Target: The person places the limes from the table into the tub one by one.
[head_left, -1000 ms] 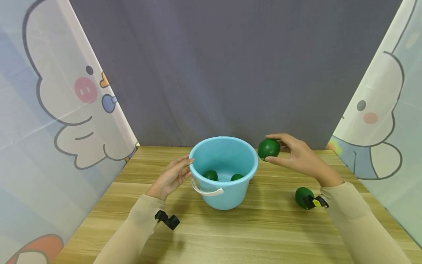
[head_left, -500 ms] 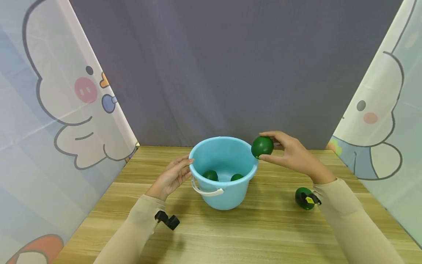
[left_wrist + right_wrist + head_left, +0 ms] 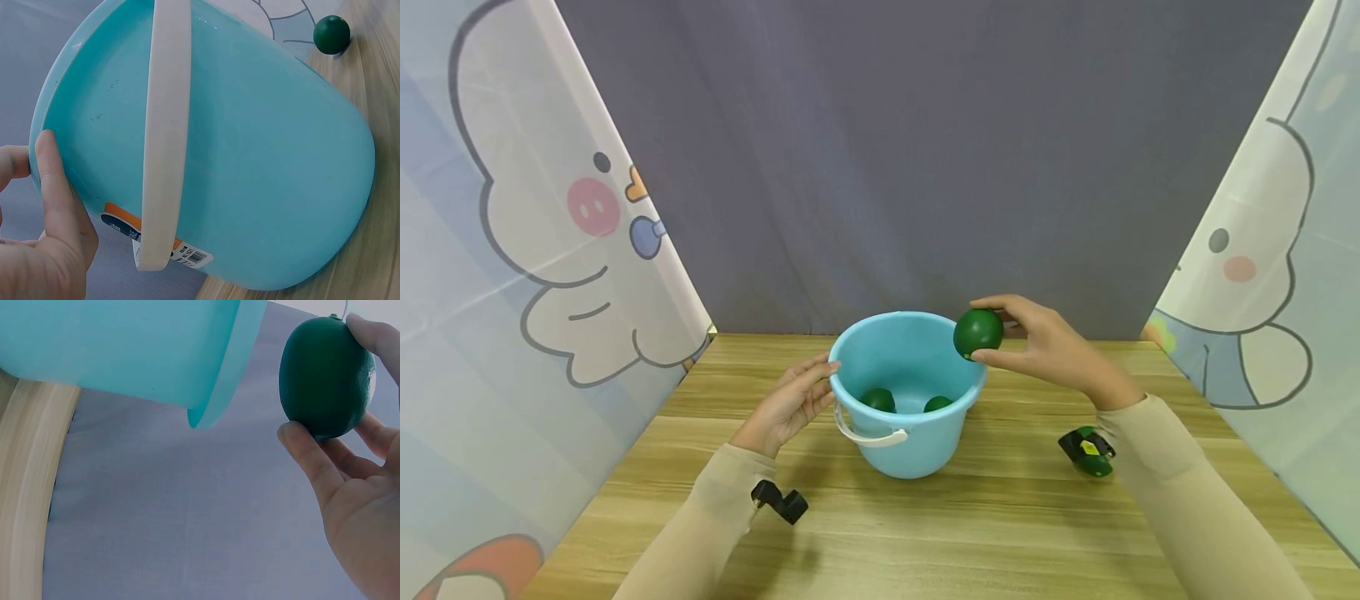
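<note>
A light blue bucket [image 3: 910, 450] with a white handle [image 3: 871, 435] stands upright on the wooden table. My left hand [image 3: 790, 404] pinches its rim at the left side; the left wrist view shows fingers [image 3: 55, 187] on both sides of the rim. My right hand [image 3: 1037, 346] holds a dark green oval fruit [image 3: 978, 333], like a lime, between thumb and fingertips. That fruit is above the bucket's right rim. Inside the bucket lie two more green fruits, one at the left [image 3: 878, 400] and one at the right [image 3: 937, 403], partly hidden by the front wall.
Another green fruit [image 3: 1093, 462] lies on the table [image 3: 1000, 533] at the right, partly covered by the right wrist's black camera mount [image 3: 1101, 448]. A grey curtain [image 3: 925, 167] hangs behind, with printed cartoon cloths [image 3: 550, 325] along both sides.
My right hand has moved left with the green fruit, from beside the bucket to over its right rim. The left hand and the bucket have stayed in place.
</note>
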`<state>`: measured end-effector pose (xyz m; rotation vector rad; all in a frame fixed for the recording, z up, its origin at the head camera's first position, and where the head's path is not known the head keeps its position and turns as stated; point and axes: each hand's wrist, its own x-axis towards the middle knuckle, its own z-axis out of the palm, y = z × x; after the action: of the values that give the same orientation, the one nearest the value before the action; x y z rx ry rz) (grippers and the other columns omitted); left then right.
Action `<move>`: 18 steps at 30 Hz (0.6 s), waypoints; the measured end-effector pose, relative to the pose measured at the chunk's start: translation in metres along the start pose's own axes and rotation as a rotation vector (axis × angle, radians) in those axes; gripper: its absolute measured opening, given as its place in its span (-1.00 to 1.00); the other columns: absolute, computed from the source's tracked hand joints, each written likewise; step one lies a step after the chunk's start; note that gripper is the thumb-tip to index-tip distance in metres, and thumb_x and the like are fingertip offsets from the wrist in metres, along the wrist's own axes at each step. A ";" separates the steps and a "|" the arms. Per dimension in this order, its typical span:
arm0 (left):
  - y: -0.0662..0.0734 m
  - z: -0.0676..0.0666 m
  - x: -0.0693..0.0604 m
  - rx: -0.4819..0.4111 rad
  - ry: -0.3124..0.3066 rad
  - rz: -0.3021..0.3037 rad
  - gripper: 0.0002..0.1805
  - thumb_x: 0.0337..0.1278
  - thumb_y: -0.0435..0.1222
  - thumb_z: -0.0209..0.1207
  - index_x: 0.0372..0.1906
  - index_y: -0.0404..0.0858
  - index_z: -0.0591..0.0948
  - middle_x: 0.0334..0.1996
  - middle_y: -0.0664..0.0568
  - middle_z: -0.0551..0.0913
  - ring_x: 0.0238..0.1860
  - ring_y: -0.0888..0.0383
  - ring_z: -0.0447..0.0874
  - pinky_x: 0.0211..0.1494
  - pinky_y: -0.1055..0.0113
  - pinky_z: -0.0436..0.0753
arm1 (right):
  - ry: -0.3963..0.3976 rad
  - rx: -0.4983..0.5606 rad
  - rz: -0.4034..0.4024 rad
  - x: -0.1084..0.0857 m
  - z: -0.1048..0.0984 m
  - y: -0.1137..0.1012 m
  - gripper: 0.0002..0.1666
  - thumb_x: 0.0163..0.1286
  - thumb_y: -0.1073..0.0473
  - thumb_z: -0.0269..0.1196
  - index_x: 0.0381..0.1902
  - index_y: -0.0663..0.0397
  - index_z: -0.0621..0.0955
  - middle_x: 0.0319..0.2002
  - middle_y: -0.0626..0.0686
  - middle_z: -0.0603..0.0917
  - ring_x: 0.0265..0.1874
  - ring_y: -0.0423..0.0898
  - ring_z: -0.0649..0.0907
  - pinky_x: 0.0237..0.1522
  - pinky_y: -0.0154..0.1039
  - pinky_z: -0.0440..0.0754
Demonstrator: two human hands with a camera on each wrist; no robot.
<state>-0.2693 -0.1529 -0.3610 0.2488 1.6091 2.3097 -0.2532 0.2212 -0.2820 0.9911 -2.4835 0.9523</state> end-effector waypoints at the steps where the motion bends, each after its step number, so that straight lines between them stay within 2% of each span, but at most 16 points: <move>1: 0.000 0.000 0.000 0.000 0.000 0.000 -0.46 0.50 -0.36 0.05 0.45 -0.43 0.24 0.00 -0.09 0.55 -0.27 0.28 0.68 -0.19 0.58 0.70 | -0.003 0.000 -0.003 0.001 0.000 -0.001 -0.23 0.20 0.00 0.52 0.33 -0.03 0.49 0.14 -0.08 0.57 -0.03 -0.19 0.63 0.07 -0.21 0.69; 9: 0.000 0.000 0.000 -0.002 0.005 -0.003 -0.46 0.50 -0.36 0.06 0.45 -0.43 0.24 0.00 -0.09 0.54 -0.27 0.28 0.69 -0.18 0.57 0.70 | -0.032 0.012 -0.011 0.010 0.005 0.000 -0.22 0.18 -0.01 0.54 0.31 0.00 0.50 0.14 -0.08 0.59 0.00 -0.16 0.63 0.08 -0.22 0.69; 18: 0.000 0.001 -0.001 0.000 0.004 0.002 -0.46 0.50 -0.37 0.06 0.44 -0.43 0.25 0.01 -0.09 0.54 -0.26 0.28 0.68 -0.19 0.58 0.70 | -0.090 0.046 -0.011 0.017 0.010 0.003 -0.25 0.23 0.00 0.50 0.31 0.05 0.50 0.15 0.00 0.59 0.05 -0.06 0.61 0.14 -0.07 0.67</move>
<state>-0.2685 -0.1526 -0.3604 0.2459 1.6118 2.3124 -0.2677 0.2078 -0.2826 1.0839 -2.5363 0.9868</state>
